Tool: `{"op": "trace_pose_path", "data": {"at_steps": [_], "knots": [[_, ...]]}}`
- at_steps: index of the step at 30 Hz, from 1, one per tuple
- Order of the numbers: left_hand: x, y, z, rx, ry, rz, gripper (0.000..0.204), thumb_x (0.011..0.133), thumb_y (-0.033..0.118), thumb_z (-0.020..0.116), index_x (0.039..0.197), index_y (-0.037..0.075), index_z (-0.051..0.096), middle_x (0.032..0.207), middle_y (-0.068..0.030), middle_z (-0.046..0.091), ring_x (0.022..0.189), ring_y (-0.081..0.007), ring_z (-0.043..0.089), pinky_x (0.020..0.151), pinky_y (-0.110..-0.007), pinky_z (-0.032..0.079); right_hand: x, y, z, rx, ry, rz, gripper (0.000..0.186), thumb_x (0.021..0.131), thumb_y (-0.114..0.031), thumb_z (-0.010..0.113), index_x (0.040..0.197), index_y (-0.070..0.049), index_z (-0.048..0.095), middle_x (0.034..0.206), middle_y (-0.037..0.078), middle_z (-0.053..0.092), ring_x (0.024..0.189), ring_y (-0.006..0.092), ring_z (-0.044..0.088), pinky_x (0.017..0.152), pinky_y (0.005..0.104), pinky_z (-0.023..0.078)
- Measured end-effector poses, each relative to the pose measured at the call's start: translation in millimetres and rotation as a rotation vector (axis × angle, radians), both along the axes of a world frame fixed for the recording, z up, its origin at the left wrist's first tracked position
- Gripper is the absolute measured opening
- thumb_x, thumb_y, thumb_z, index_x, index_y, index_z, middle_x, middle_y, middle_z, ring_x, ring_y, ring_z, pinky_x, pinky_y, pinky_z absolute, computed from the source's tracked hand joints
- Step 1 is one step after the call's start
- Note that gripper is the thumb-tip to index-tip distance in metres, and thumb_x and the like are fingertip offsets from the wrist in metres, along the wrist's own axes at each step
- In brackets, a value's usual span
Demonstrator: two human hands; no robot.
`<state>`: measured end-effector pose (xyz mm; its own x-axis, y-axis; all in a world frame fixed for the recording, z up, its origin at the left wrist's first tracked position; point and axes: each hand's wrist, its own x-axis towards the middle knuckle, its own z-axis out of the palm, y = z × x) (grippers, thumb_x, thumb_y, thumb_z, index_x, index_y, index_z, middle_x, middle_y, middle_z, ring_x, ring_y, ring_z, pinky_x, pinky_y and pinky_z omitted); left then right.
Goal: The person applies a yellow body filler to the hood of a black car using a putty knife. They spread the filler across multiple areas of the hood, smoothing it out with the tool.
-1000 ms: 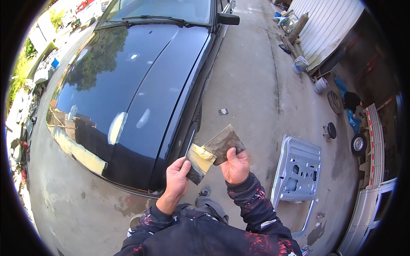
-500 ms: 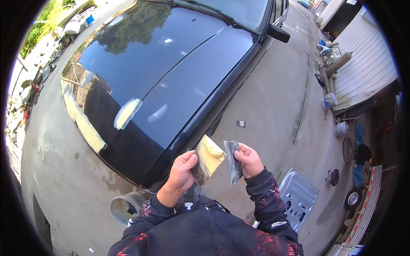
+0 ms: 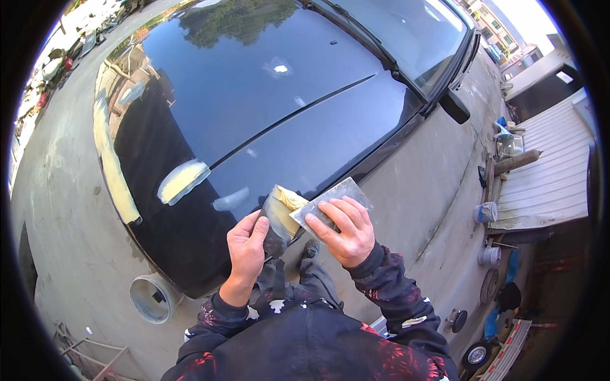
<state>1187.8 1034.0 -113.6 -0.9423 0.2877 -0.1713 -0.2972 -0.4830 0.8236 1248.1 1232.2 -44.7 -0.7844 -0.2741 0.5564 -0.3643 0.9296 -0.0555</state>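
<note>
My left hand (image 3: 245, 254) grips a putty spreader (image 3: 273, 230), thumb on top, with a lump of pale yellow body filler (image 3: 290, 198) on its face. My right hand (image 3: 346, 233) holds a grey, flat spreader (image 3: 348, 192) with the fingers laid across it. Its yellow-smeared edge meets the filler on the left spreader. Both hands are over the near side of a dark car hood (image 3: 298, 136). A yellow filler patch (image 3: 180, 183) lies on the hood, and a long filler strip (image 3: 112, 159) runs along its front edge.
A bucket (image 3: 135, 312) stands on the concrete by the car's front corner. The side mirror (image 3: 455, 106) juts out at the right. Further right are a white corrugated panel (image 3: 540, 171), several pails and a small wheel (image 3: 476, 355). A metal frame (image 3: 95, 355) lies at lower left.
The two spreaders were apart; the right one has turned, moved left and now touches the filler on the left one. My right-hand fingers now lie across its face. The view has shifted.
</note>
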Motion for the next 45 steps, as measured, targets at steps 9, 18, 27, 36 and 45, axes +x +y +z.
{"op": "trace_pose_path", "data": {"at_steps": [9, 18, 27, 36, 45], "knots": [[-16, -30, -50, 0.076, 0.008, 0.567, 0.024, 0.102, 0.013, 0.055, 0.116, -0.006, 0.063, 0.105, -0.0074, 0.069, 0.092, -0.0128, 0.065, 0.086, -0.027, 0.051, -67, 22, -57, -0.063, -0.187, 0.209, 0.052, 0.064, 0.002, 0.062, 0.113, -0.012, 0.070, 0.113, 0.008, 0.062, 0.106, 0.0286, 0.059, 0.094, 0.0417, 0.047], [14, -84, -118, 0.096, -0.245, 0.683, 0.021, 0.102, 0.016, 0.055, 0.109, -0.002, 0.063, 0.103, -0.0079, 0.069, 0.094, -0.0156, 0.065, 0.088, -0.030, 0.051, -202, -5, -162, 0.039, -0.182, 0.166, 0.047, 0.072, -0.001, 0.062, 0.118, -0.014, 0.066, 0.116, 0.008, 0.062, 0.114, 0.0288, 0.056, 0.100, 0.0423, 0.042], [19, -92, -118, 0.064, -0.260, 0.680, 0.020, 0.102, 0.016, 0.056, 0.107, -0.002, 0.063, 0.103, -0.0070, 0.069, 0.094, -0.0142, 0.065, 0.087, -0.029, 0.050, -204, -7, -172, 0.108, -0.329, 0.155, 0.044, 0.076, -0.005, 0.062, 0.118, -0.016, 0.067, 0.113, 0.007, 0.063, 0.112, 0.0285, 0.058, 0.099, 0.0425, 0.042], [9, -95, -113, 0.060, -0.252, 0.648, 0.021, 0.102, 0.015, 0.055, 0.110, -0.003, 0.063, 0.103, -0.0075, 0.069, 0.094, -0.0141, 0.065, 0.087, -0.029, 0.051, -222, -5, -151, 0.136, -0.360, 0.149, 0.039, 0.076, -0.006, 0.062, 0.113, -0.017, 0.067, 0.106, 0.007, 0.062, 0.107, 0.0286, 0.057, 0.095, 0.0432, 0.043], [7, -95, -113, 0.050, -0.265, 0.599, 0.023, 0.102, 0.016, 0.056, 0.110, -0.004, 0.064, 0.102, -0.0071, 0.069, 0.093, -0.0132, 0.065, 0.087, -0.027, 0.050, -194, -7, -161, 0.159, -0.420, 0.172, 0.045, 0.075, -0.005, 0.062, 0.119, -0.017, 0.066, 0.115, 0.007, 0.063, 0.112, 0.0283, 0.057, 0.098, 0.0431, 0.042]]}}
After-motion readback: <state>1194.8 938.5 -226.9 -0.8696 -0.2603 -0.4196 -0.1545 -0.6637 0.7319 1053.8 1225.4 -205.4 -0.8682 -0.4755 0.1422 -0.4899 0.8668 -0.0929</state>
